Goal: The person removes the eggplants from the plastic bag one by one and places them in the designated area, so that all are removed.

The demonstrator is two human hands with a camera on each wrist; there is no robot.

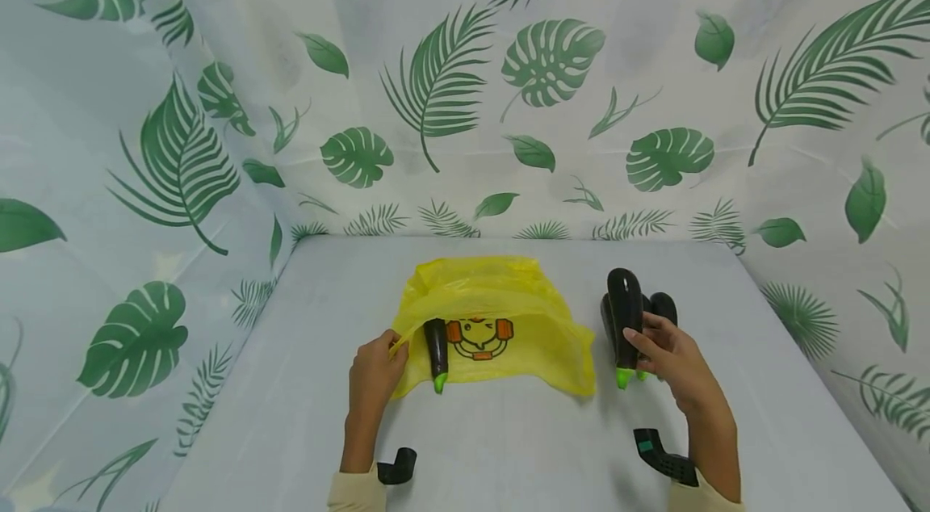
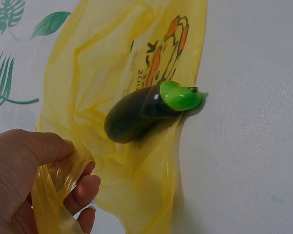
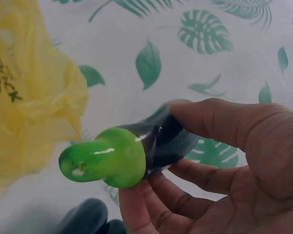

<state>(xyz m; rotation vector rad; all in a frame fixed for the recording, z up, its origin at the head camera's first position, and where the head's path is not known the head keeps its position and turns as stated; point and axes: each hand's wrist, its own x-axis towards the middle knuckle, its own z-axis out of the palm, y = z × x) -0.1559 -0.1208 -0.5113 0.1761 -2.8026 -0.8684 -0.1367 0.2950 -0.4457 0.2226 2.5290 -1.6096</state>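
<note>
A yellow plastic bag (image 1: 508, 298) lies flat on the table, its mouth toward me, with a printed cartoon face on it. My left hand (image 1: 376, 371) pinches the left edge of that mouth and lifts it. Inside the opening lies one eggplant (image 2: 136, 114), its green stem end (image 2: 180, 96) poking out past the bag's edge. To the right, my right hand (image 1: 672, 354) holds a second eggplant (image 1: 625, 314) between thumb and fingers, green end toward me. More dark eggplants (image 1: 664, 307) lie behind that hand, partly hidden by it and by the held one.
The white tabletop (image 1: 508, 447) meets a leaf-patterned cloth backdrop (image 1: 465, 92) at the back and sides. Black camera mounts (image 1: 397, 467) jut from both wrists.
</note>
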